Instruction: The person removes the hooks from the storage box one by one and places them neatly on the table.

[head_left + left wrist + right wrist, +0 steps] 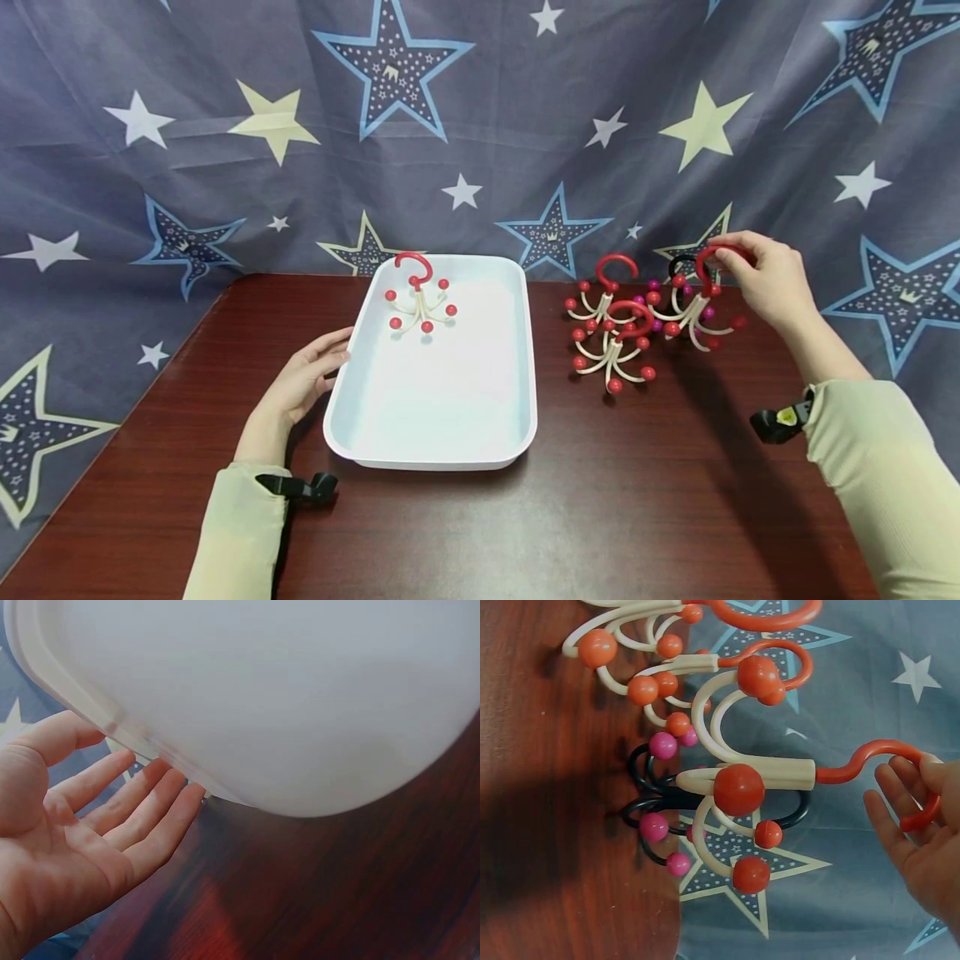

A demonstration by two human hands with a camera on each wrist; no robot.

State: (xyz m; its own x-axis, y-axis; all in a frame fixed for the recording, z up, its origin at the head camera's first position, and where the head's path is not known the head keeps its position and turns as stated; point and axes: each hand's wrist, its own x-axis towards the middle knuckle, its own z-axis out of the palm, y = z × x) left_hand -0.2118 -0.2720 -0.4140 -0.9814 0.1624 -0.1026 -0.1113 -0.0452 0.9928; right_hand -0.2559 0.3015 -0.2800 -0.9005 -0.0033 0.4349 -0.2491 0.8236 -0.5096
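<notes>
My right hand (772,279) pinches the red hook of a cream hanger with red balls (693,312), also seen in the right wrist view, where the hand (922,817) is at the hook's curve. Behind it is a black hanger with magenta balls (654,826). Two more cream hangers with red hooks, one behind (604,307) and one in front (613,354), stand beside it. At the white tray's left side (341,408), my left hand (303,379) touches the rim with extended fingers. Inside the tray, near its back, stands another red-hooked hanger (420,304).
The dark red wooden table (600,508) reaches back to a grey-blue cloth with stars (480,150). The tray stands left of the group of hangers. My right arm's shadow falls across the table's right part.
</notes>
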